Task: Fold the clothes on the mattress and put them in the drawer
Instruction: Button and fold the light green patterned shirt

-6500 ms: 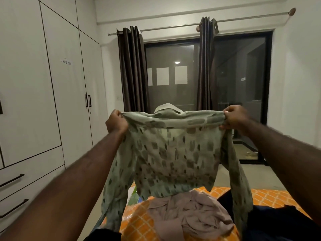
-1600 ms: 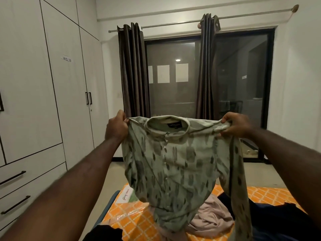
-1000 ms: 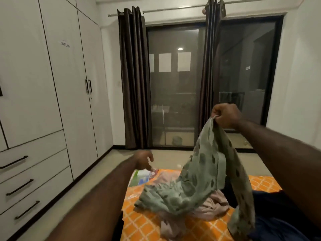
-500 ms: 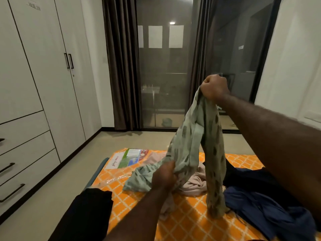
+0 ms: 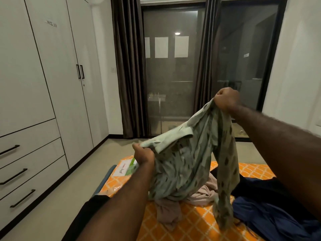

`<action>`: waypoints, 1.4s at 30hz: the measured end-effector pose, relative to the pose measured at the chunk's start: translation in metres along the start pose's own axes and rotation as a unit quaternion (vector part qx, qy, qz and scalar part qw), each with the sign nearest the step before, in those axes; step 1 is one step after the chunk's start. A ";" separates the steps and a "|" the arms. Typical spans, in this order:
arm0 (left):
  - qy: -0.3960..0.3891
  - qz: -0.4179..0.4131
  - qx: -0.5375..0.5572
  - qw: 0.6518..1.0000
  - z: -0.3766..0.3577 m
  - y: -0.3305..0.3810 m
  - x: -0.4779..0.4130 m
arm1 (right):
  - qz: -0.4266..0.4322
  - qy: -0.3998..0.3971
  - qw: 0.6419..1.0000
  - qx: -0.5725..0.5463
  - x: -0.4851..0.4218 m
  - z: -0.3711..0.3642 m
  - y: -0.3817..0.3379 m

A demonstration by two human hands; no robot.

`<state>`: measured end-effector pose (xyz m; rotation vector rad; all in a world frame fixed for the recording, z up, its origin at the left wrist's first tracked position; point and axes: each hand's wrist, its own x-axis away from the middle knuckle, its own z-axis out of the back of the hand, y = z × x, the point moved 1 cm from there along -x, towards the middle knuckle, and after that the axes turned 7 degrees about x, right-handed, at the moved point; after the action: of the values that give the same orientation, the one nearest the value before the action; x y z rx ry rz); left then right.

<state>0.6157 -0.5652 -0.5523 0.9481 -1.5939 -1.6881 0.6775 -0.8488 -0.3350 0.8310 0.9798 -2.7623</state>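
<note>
A pale green shirt with dark blotches hangs over the orange patterned mattress. My right hand grips one shoulder of it up high. Lower and to the left, my left hand pinches the shirt by its collar. The shirt's hem and one sleeve trail onto a crumpled beige garment. Dark blue clothes lie heaped at the right of the mattress. The drawers, with black bar handles, sit shut in the white wardrobe at the left.
A black garment lies at the mattress's near left corner. A printed plastic packet rests on the far left corner. Bare floor runs between mattress and wardrobe. Dark curtains and a glass sliding door stand behind.
My left hand let go of the shirt's shoulder, dropped to the mattress, then took the shirt by the collar and lifted it. The right hand kept its hold and sank a little.
</note>
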 end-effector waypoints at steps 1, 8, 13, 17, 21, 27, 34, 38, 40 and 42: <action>0.004 -0.026 0.008 1.000 0.003 0.009 -0.005 | 0.001 -0.003 1.000 -0.001 0.000 0.002 0.001; -0.054 -0.337 -0.108 0.934 0.051 0.093 -0.047 | 0.000 -0.060 0.997 0.044 -0.007 0.024 0.028; -0.139 -0.514 -0.236 0.813 0.072 0.157 -0.066 | -0.040 -0.071 0.996 0.031 -0.002 0.032 0.046; -0.230 -0.543 -0.257 0.765 0.073 0.187 -0.066 | -0.070 -0.039 0.997 -0.020 -0.001 0.040 0.047; -0.248 -0.507 -0.270 0.780 0.074 0.198 -0.068 | -0.114 -0.065 0.988 -0.077 -0.006 0.053 0.041; -0.124 -0.486 -0.199 0.842 0.084 0.206 -0.073 | -0.107 -0.150 0.968 -0.168 -0.002 0.069 0.031; -0.250 -0.312 0.071 0.914 0.092 0.211 -0.062 | -0.114 -0.056 0.965 -0.228 0.002 0.083 0.028; -0.231 -0.305 0.171 0.908 0.096 0.225 -0.060 | -0.049 0.127 0.970 -0.200 0.005 0.093 0.018; -0.158 -0.343 0.168 0.911 0.095 0.235 -0.062 | -0.017 0.156 0.968 -0.197 0.002 0.096 0.012; -0.083 -0.404 0.122 0.903 0.097 0.246 -0.062 | 0.004 0.144 0.974 -0.176 -0.001 0.097 0.005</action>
<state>0.5599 -0.4798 -0.3006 1.8219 -1.6590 -2.1720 0.6349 -0.9112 -0.2745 1.1815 1.4534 -2.3910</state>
